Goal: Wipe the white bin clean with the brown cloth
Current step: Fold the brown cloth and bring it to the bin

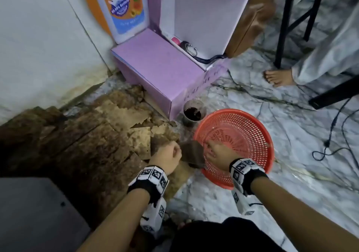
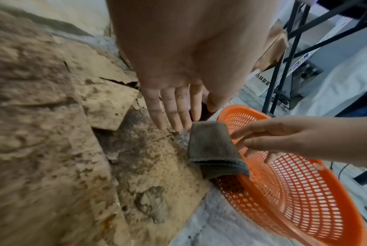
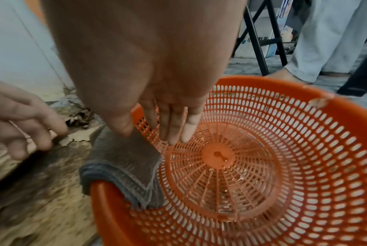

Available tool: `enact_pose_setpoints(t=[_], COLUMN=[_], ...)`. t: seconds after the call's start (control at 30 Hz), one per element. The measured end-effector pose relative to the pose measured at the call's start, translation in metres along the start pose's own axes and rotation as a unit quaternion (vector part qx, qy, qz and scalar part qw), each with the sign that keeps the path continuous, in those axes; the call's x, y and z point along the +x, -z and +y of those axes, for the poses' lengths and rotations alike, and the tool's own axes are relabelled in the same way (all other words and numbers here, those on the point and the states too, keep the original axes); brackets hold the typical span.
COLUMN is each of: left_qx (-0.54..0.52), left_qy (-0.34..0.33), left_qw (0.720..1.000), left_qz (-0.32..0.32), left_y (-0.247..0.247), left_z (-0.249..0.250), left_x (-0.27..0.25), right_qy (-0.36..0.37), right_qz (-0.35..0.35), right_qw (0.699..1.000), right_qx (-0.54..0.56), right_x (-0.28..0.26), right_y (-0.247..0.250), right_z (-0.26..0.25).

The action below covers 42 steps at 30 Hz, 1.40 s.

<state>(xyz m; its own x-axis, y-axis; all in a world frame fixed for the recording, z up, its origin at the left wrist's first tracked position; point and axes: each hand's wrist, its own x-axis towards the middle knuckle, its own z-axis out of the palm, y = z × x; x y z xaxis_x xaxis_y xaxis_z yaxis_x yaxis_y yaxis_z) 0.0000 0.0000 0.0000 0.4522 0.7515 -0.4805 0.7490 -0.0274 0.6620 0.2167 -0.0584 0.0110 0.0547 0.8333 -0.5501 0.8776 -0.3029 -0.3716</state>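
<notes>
A folded grey-brown cloth [image 1: 192, 155] [image 2: 212, 146] [image 3: 125, 166] hangs over the near-left rim of a round orange perforated basket [image 1: 242, 131] [image 2: 294, 191] [image 3: 262, 166] that stands tilted on the floor. My right hand [image 1: 215, 152] [image 3: 153, 133] straddles that rim, its thumb on the cloth and its fingers straight against the inner mesh, pinching cloth and rim. My left hand [image 1: 171, 153] [image 2: 174, 123] hovers just left of the cloth, fingers relaxed, holding nothing. I see no white bin in any view.
A cup of dark liquid [image 1: 192, 113] stands behind the basket, against a purple box [image 1: 155, 72]. Crumbling brown board [image 1: 87, 135] covers the floor on the left. Cables [image 1: 330, 144], black table legs [image 1: 285, 24] and another person's bare foot [image 1: 277, 77] lie to the right.
</notes>
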Motion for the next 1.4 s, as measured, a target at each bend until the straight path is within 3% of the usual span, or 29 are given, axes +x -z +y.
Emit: enact_pose_setpoints(t=[0.2, 0.4, 0.5, 0.73, 0.83, 1.07, 1.4], left_qx=[0.040, 0.014, -0.006, -0.059, -0.063, -0.086, -0.127], left_qy=[0.025, -0.012, -0.031, 0.018, 0.004, -0.054, -0.085], left_qw=[0.999, 1.000, 0.999, 0.997, 0.997, 0.984, 0.939], left_qz=[-0.008, 0.020, 0.034, 0.036, 0.045, 0.145, 0.308], left_y=[-0.032, -0.037, -0.032, -0.020, -0.014, 0.020, 0.125], left_z=[-0.003, -0.017, -0.014, 0.001, 0.016, 0.057, 0.117], left_x=[0.028, 0.040, 0.038, 0.017, 0.001, -0.045, -0.145], right_qy=[-0.001, 0.017, 0.014, 0.016, 0.044, 0.118, 0.258], right_qz=[-0.021, 0.006, 0.016, 0.035, 0.060, 0.147, 0.227], right_qw=[0.999, 0.995, 0.992, 0.981, 0.976, 0.958, 0.924], right_qx=[0.039, 0.099, 0.126, 0.190, 0.206, 0.216, 0.167], right_x=[0.027, 0.038, 0.040, 0.021, 0.007, -0.034, -0.111], right_y=[-0.025, -0.037, -0.036, -0.013, 0.003, 0.054, 0.159], right_z=[0.024, 0.038, 0.043, 0.044, 0.041, 0.007, -0.108])
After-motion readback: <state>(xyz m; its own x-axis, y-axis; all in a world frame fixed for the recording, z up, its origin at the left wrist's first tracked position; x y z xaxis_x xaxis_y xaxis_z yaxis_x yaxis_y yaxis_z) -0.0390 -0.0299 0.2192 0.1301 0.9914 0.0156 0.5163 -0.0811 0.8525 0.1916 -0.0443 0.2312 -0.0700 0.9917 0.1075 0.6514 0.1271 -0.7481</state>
